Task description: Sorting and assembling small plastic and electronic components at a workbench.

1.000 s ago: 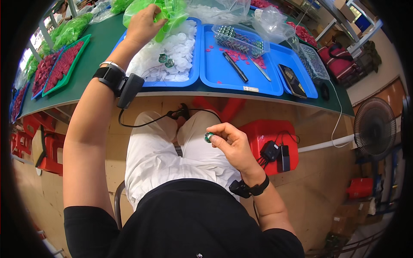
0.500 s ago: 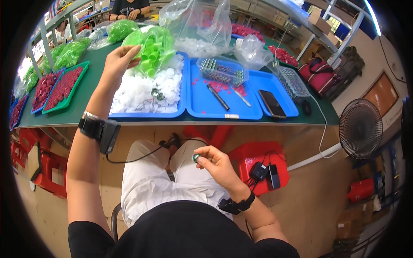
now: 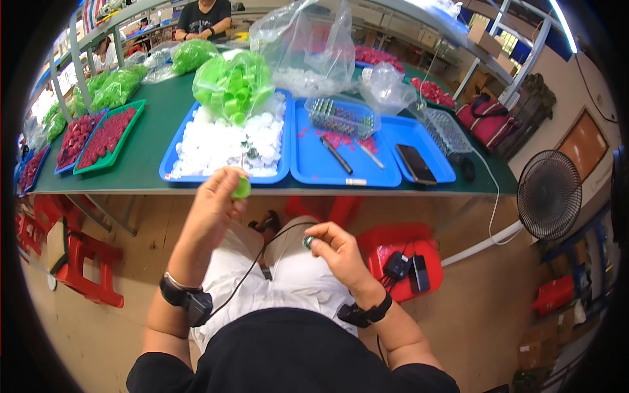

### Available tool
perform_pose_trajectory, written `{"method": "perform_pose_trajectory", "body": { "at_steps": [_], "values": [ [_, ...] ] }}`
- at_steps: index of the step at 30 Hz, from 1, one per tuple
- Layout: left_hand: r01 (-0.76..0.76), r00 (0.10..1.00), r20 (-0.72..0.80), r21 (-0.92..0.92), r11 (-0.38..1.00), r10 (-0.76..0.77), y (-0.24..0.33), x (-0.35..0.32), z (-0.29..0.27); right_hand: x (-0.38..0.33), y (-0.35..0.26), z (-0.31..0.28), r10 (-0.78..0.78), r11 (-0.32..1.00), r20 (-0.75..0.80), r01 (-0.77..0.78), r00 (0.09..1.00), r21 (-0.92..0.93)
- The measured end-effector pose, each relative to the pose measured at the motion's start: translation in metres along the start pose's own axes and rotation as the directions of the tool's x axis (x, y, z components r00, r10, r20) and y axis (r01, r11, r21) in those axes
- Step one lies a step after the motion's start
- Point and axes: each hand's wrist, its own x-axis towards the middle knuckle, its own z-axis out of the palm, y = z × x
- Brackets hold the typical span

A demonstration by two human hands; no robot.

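Note:
My left hand is closed on a small bright green plastic cap, held just in front of the table edge. Over my lap, my right hand pinches a small round dark green piece, mostly covered by the fingers. Beyond the left hand lies a blue tray heaped with white plastic pieces, with a dark green part with thin wires among them. A clear bag of green caps rests on the far part of that tray.
The middle blue tray holds a clear box of small metallic parts, red bits, a black pen and a thin silver tool. A phone lies to the right. A fan and a red stool stand nearby.
My left hand has come back from beside the bag of caps to the near side of the table edge, now with a green cap in it. The right hand has barely moved.

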Motion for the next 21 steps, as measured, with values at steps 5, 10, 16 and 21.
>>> {"method": "perform_pose_trajectory", "body": {
  "at_steps": [5, 10, 16, 21],
  "values": [
    [0.259, 0.965, 0.058, -0.086, 0.962, -0.255, -0.039, -0.029, 0.02, 0.005, -0.004, -0.005, 0.014, 0.995, -0.125, -0.001, 0.992, 0.1],
    [0.29, 0.941, 0.185, -0.015, 0.957, -0.282, -0.052, -0.016, 0.027, 0.019, -0.015, -0.038, 0.087, 0.833, -0.162, 0.018, 0.983, 0.553],
    [-0.005, 0.933, 0.331, 0.402, 0.916, -0.14, -0.026, 0.055, 0.067, 0.048, -0.055, -0.101, 0.097, 0.772, -0.237, 0.077, 0.967, 0.631],
    [-0.37, 0.928, 0.346, 0.799, 0.474, 0.14, -0.041, 0.182, 0.096, 0.088, -0.075, -0.148, 0.138, 0.828, -0.226, 0.013, 0.964, 0.561]
  ]
}}
